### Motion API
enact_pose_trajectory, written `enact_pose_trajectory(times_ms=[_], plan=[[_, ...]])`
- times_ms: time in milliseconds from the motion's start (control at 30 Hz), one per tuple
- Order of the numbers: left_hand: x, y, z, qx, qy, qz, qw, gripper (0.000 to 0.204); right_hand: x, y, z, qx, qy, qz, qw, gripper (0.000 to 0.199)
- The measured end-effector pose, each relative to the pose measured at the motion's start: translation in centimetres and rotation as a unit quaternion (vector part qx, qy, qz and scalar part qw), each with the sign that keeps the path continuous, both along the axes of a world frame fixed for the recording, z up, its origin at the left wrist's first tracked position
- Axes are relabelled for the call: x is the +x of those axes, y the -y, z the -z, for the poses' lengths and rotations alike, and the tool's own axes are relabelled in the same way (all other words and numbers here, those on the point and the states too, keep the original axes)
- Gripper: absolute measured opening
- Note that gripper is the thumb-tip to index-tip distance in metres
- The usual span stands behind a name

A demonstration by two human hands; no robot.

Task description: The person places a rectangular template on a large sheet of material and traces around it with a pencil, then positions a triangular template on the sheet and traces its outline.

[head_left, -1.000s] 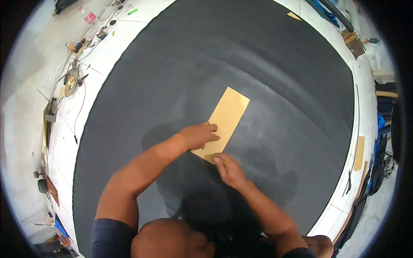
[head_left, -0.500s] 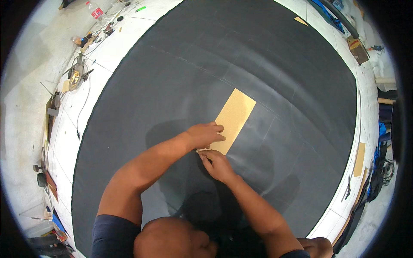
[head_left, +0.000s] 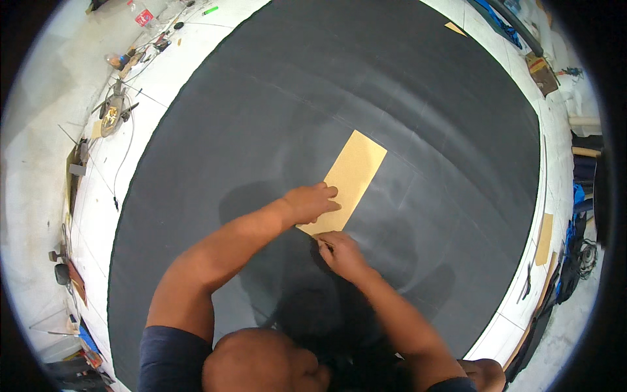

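A tan rectangular card [head_left: 356,163] lies slantwise on a large sheet of dark grey material [head_left: 196,163] marked with faint pale lines. My left hand [head_left: 312,203] presses on the card's near left part, its fingers apart and holding nothing. At the card's near edge, my right hand [head_left: 342,253] is closed in a pinch. A thin thing seems to sit between its fingertips, too small to make out. Those fingertips touch or nearly touch the edge of the card.
White floor tiles [head_left: 157,85] border the sheet. On the left lie an oval dish [head_left: 110,119], cables and a clear bottle [head_left: 142,14]. Another tan strip [head_left: 544,240] and a dark cutting tool [head_left: 526,285] rest on the right; a small tan scrap [head_left: 455,28] lies at the far right.
My right hand has slid rightward and slightly nearer along the card's near edge. My left hand stays pressed on the card.
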State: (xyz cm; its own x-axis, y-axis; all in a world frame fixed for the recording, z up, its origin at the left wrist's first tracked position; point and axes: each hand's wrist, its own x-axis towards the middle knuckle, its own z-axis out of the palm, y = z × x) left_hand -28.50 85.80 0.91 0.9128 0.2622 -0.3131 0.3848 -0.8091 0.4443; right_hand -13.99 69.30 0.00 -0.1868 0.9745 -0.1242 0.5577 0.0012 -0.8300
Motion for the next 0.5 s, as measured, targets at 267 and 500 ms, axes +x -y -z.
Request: enact_pose_trajectory(times_ms=[267, 500], plan=[[0.6, 0.6, -0.6, 0.013, -0.027, -0.011, 0.999, 0.065, 3.3, 3.4, -1.0, -0.021, 0.029, 0.025, 0.999, 0.02], [0.7, 0.5, -0.9, 0.025, -0.036, -0.006, 0.999, 0.066, 3.3, 3.6, -1.2, 0.001, 0.038, 0.036, 0.999, 0.019]])
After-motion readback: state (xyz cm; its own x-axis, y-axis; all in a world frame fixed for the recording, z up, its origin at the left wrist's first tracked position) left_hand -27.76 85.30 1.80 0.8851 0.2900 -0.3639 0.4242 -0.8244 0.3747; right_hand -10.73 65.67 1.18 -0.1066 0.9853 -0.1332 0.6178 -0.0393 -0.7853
